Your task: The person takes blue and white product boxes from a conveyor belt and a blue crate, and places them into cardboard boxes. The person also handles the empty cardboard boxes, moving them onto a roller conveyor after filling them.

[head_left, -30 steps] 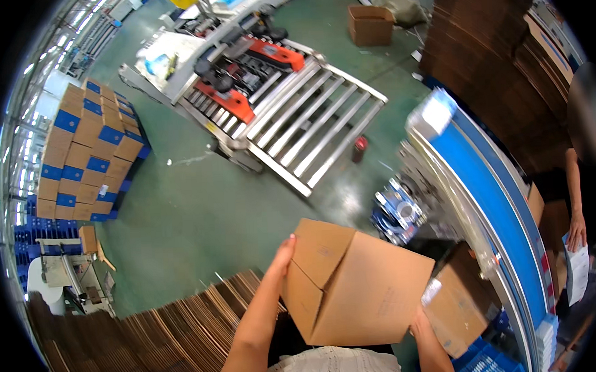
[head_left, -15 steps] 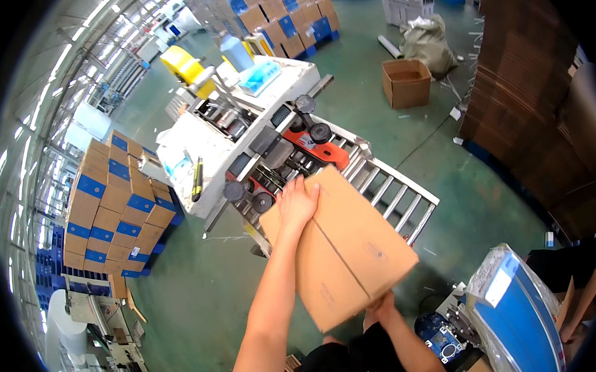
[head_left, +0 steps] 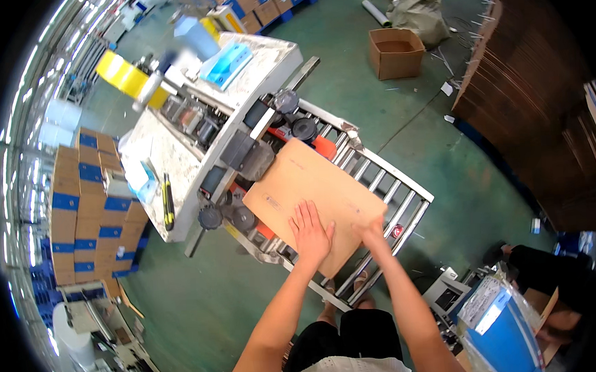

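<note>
A closed brown cardboard box (head_left: 311, 179) lies on the roller conveyor (head_left: 405, 211), its far end between the black wheels of a carton-sealing machine (head_left: 233, 139). My left hand (head_left: 311, 233) lies flat on the top of the box near its close edge, fingers spread. At the right-hand close corner of the box is my right hand (head_left: 372, 230), its fingers curled against the edge and partly hidden. A wide yellow tape roll (head_left: 123, 74) stands on top of the machine. The underside of the box is hidden.
A yellow-black utility knife (head_left: 168, 201), a blue packet (head_left: 226, 64) and a blue bottle (head_left: 195, 36) rest on the machine top. Stacked cartons (head_left: 86, 215) stand left, flattened cardboard (head_left: 527, 109) right. An open box (head_left: 396, 54) sits on the floor. Another person (head_left: 548, 275) is at lower right.
The box has been laid down onto the rollers by the machine. My left hand has moved from its far edge to its close part; my right hand has come up from beneath to the side.
</note>
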Demonstrator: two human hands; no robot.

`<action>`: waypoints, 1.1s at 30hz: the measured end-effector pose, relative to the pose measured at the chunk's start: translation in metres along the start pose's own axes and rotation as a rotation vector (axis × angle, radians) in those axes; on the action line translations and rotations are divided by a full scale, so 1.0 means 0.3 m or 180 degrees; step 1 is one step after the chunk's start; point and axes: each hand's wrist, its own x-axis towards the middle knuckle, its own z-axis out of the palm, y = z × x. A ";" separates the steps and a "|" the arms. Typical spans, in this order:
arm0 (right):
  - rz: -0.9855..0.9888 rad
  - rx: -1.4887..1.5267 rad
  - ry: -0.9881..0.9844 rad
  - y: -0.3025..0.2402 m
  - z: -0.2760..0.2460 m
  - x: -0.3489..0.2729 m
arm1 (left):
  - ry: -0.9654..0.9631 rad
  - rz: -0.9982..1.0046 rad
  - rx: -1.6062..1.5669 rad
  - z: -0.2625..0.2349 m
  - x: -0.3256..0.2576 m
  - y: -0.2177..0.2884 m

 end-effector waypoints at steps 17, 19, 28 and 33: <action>0.1309 -0.3223 0.0939 0.395 -0.251 -1.199 | -0.2047 0.2162 -0.0020 0.126 0.085 -0.175; 0.1416 -0.3506 0.1283 0.403 -0.285 -1.318 | -0.0708 0.4652 -0.0178 0.448 0.313 -0.574; 0.4021 -0.3432 0.4767 0.426 -0.042 -2.546 | -0.3518 0.5063 0.0701 0.606 -0.560 0.217; 0.5471 -0.3834 0.5966 0.381 -0.029 -3.103 | -0.3881 0.5641 0.1261 0.641 -0.861 0.355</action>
